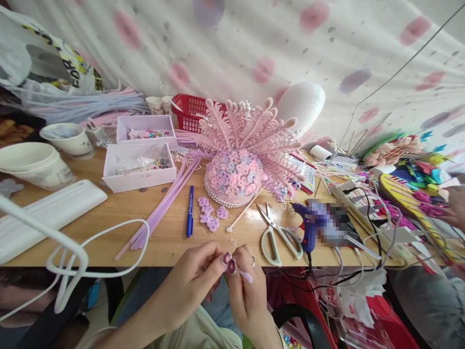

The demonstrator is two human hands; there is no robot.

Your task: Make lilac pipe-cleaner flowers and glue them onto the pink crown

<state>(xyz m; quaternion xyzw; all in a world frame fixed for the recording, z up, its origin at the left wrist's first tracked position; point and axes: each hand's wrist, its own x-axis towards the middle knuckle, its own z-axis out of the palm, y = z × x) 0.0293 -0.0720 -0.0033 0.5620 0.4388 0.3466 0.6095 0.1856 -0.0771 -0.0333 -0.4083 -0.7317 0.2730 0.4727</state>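
My left hand point(196, 278) and my right hand point(247, 286) meet just below the front edge of the wooden table point(109, 218). Both are pinched together on a short piece of lilac pipe cleaner point(246, 276), whose end sticks out to the right of the fingertips. On the table just beyond the hands lie several small lilac pipe-cleaner flowers point(209, 213). Behind them stands a pink and lilac headdress point(241, 155) with feathery pink fronds and pearls.
White-handled scissors point(278, 232), a blue glue gun point(312, 223), a blue pen point(189, 211), a thin stick point(241, 213) and long lilac pipe cleaners point(163, 206) lie nearby. Two bead boxes point(140, 165), paper cups point(34, 162), a red basket point(191, 111) and tangled cables point(366, 228) crowd the table.
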